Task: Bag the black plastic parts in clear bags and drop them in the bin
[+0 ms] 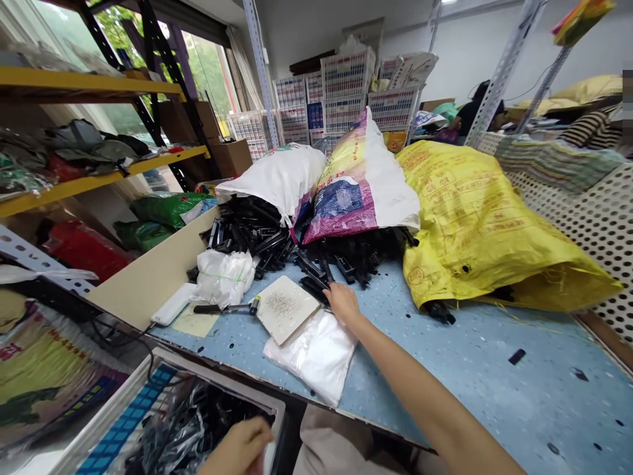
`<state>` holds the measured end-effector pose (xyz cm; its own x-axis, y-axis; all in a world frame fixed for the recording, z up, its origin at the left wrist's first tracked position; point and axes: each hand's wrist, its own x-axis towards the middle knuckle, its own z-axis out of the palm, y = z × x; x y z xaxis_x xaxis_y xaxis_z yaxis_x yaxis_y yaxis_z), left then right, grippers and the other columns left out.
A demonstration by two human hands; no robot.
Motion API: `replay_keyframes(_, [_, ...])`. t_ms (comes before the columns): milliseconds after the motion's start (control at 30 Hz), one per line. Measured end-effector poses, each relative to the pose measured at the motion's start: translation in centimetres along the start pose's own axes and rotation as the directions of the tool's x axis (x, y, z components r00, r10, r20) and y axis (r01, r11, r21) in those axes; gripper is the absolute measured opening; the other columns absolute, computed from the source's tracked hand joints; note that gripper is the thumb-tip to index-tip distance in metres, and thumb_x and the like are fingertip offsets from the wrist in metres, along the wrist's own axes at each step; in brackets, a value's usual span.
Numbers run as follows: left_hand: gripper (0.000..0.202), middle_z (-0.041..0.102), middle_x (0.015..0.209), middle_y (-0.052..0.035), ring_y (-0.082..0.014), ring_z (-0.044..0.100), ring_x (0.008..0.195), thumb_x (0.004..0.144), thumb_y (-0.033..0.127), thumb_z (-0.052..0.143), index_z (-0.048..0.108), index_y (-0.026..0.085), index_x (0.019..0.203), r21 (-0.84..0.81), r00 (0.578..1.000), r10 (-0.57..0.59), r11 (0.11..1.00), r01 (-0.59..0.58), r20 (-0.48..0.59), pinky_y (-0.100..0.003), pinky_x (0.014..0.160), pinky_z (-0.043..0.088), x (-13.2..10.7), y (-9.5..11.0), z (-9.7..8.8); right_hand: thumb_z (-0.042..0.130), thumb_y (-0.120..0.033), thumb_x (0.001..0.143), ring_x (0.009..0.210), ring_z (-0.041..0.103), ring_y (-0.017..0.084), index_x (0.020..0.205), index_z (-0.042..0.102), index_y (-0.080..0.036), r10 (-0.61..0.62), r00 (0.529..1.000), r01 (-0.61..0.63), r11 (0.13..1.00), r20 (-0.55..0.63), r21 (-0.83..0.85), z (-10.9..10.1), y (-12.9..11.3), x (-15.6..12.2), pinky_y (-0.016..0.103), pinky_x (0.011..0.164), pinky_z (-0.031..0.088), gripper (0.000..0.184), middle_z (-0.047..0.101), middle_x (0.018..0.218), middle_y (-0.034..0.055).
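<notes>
My right hand [343, 302] reaches across the blue tabletop, its fingers closed around the near end of a black plastic part [313, 287] at the front of a heap of such parts [257, 231]. Just below it lie a square white board [287, 309] covered with small metal bits and a stack of clear plastic bags [321, 356]. My left hand [243, 443] is low in view, over the right rim of a white basket [163, 359] holding black parts in clear bags [182, 422]. Its fingers are blurred and partly hidden, so any hold cannot be made out.
A hammer [225, 308] rests left of the board, beside a bundle of clear bags [225, 277] and a white box [172, 305]. White sacks [366, 185] and a yellow sack [475, 224] stand behind. Shelves [99, 178] rise at left; a person [477, 109] is in the background.
</notes>
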<state>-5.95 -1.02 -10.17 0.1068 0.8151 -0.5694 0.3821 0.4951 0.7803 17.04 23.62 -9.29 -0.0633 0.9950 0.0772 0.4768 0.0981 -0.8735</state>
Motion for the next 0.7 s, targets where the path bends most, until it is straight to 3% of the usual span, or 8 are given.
replay_keyframes(100, [0.038,0.065,0.067,-0.0016,-0.0176,0.06,0.07,0.073,0.052,0.065,0.068,0.018,0.091,-0.152,0.972,0.229,0.96,-0.234,-0.047,-0.032,0.076,0.047,3.0,5.2,2.2,0.041,-0.045,0.088,0.085,0.061,0.024,0.08,0.062,-0.019,0.045,0.998,-0.048,0.997,0.037,0.067,-1.8,0.3,-2.2,0.035,0.074,0.046,0.035,0.066,0.083,0.0091])
replay_keyframes(200, [0.058,0.064,0.108,-0.0096,-0.0241,0.058,0.102,0.07,0.053,0.069,0.059,0.022,0.118,-0.479,0.884,0.4,0.743,-0.467,-0.242,-0.037,0.094,0.042,6.5,11.0,5.5,0.029,-0.055,0.09,0.063,0.058,0.018,0.085,0.062,-0.018,0.112,0.979,-0.151,0.96,0.171,0.234,-3.6,1.3,-7.5,0.029,0.056,0.046,0.05,0.064,0.072,0.0046])
replay_keyframes(300, [0.068,0.062,0.108,-0.0095,-0.0241,0.06,0.098,0.069,0.05,0.073,0.049,0.023,0.126,-0.724,0.875,0.425,0.526,-0.446,-0.231,-0.038,0.089,0.045,8.9,14.9,9.2,0.045,-0.06,0.084,0.062,0.056,0.016,0.087,0.063,-0.018,0.191,0.896,-0.397,0.749,0.401,0.531,-5.5,2.2,-12.6,0.028,0.056,0.045,0.046,0.064,0.073,0.0029])
replay_keyframes(367, [0.058,0.061,0.092,-0.0042,-0.0178,0.061,0.079,0.069,0.043,0.075,0.053,0.021,0.119,-0.758,0.891,0.419,0.519,-0.394,-0.176,-0.032,0.077,0.048,9.6,16.3,11.4,0.048,-0.059,0.084,0.073,0.058,0.019,0.087,0.063,-0.019,0.207,0.932,-0.349,0.74,0.299,0.575,-7.2,2.7,-14.2,0.032,0.069,0.046,0.043,0.064,0.078,0.0033])
replay_keyframes(433, [0.049,0.058,0.079,0.0006,-0.0116,0.057,0.064,0.07,0.039,0.075,0.057,0.02,0.111,-0.726,0.906,0.409,0.59,-0.353,-0.107,-0.025,0.065,0.046,9.6,16.8,13.3,0.042,-0.057,0.087,0.089,0.057,0.022,0.094,0.061,-0.021,0.153,0.988,-0.133,0.865,-0.001,0.484,-9.2,2.9,-14.4,0.037,0.084,0.043,0.041,0.063,0.089,0.005])
replay_keyframes(500, [0.047,0.055,0.07,0.003,-0.0091,0.052,0.054,0.07,0.04,0.074,0.058,0.017,0.107,-0.682,0.917,0.399,0.672,-0.288,0.006,-0.022,0.055,0.042,9.4,17.0,14.9,0.039,-0.056,0.089,0.1,0.051,0.023,0.098,0.058,-0.023,-0.024,0.967,0.087,0.967,-0.254,0.241,-11.0,2.9,-13.6,0.042,0.093,0.037,0.039,0.06,0.098,0.0062])
replay_keyframes(600, [0.047,0.053,0.06,0.0046,-0.009,0.049,0.049,0.069,0.045,0.073,0.057,0.015,0.101,-0.631,0.93,0.346,0.75,-0.196,0.122,-0.021,0.049,0.04,9.4,17.1,17.1,0.041,-0.053,0.089,0.1,0.046,0.024,0.085,0.056,-0.024,-0.205,0.91,0.188,0.979,-0.36,-0.08,-12.8,2.9,-11.8,0.045,0.096,0.032,0.033,0.055,0.095,0.0058])
replay_keyframes(700, [0.048,0.053,0.059,0.0051,-0.0086,0.049,0.048,0.065,0.044,0.076,0.057,0.015,0.097,-0.589,0.951,0.291,0.789,-0.176,0.105,-0.02,0.048,0.039,9.7,17.4,18.2,0.032,-0.053,0.092,0.088,0.046,0.022,0.073,0.049,-0.024,-0.093,0.93,0.076,0.995,-0.356,-0.06,-13.4,3.4,-10.9,0.04,0.088,0.037,0.038,0.051,0.081,0.0032])
